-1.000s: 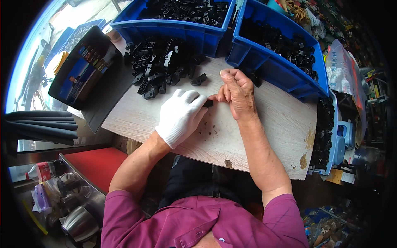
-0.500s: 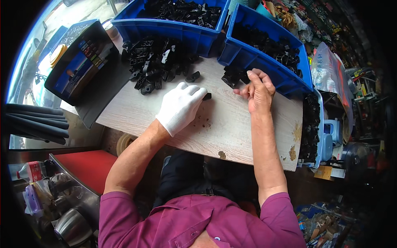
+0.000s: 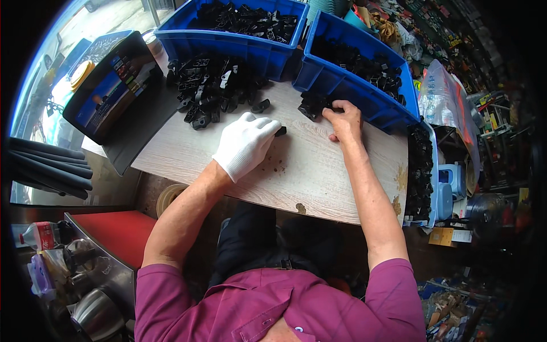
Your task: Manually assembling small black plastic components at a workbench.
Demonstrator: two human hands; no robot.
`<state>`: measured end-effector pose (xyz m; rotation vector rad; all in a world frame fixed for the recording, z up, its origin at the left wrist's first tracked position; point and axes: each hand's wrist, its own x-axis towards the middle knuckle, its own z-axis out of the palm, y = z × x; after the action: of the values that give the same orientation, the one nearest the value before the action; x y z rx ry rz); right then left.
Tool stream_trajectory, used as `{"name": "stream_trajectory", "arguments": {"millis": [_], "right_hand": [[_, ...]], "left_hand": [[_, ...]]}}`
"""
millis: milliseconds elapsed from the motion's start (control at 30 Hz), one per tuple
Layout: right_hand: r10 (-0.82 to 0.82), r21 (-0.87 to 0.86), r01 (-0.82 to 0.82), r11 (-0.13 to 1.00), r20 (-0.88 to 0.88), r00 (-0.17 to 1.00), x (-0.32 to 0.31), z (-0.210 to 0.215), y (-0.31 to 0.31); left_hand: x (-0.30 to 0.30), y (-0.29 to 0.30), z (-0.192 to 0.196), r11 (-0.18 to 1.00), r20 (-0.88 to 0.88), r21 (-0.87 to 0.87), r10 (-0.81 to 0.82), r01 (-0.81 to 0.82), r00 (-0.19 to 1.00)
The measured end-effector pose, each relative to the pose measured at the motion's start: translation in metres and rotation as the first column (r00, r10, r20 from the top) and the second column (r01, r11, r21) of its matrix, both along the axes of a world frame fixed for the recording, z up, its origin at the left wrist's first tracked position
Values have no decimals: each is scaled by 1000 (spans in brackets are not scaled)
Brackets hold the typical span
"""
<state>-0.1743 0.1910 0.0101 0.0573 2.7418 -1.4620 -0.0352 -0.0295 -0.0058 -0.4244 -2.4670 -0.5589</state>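
My left hand, in a white knit glove, rests above the table with its fingers closed on a small black plastic part, whose end sticks out past the fingertips. My bare right hand reaches to a small heap of black plastic parts in front of the right blue bin. Its fingers bend over the heap's near edge, and the thumb stands apart from them; nothing shows between. A larger pile of black parts lies beyond my left hand, with one loose black part at its right side.
Two blue bins, the left bin and the right bin, hold black parts along the far side of the pale wooden table. A tablet showing video stands at left. Another bin of black parts adjoins the right edge.
My right hand has moved slightly down and left onto the small heap, its fingers now lowered and the thumb apart. My left hand stays nearly in place with its part.
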Motion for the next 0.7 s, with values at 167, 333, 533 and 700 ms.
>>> {"name": "stream_trajectory", "arguments": {"millis": [167,333,533,700], "right_hand": [[0,-11,-1,1000,-19,1000,5,0,9],[168,-117,-145,983,221,961,45,18,20],[332,-99,-317,943,334,882,88,21,10],[340,-91,-328,940,288,895,99,22,6]], "left_hand": [[-1,-3,-4,999,-27,49,10,-8,1000],[2,-5,-5,985,-21,169,-11,15,1000],[5,9,1,973,-7,187,-136,135,991],[-3,36,7,966,11,126,-228,225,974]]}}
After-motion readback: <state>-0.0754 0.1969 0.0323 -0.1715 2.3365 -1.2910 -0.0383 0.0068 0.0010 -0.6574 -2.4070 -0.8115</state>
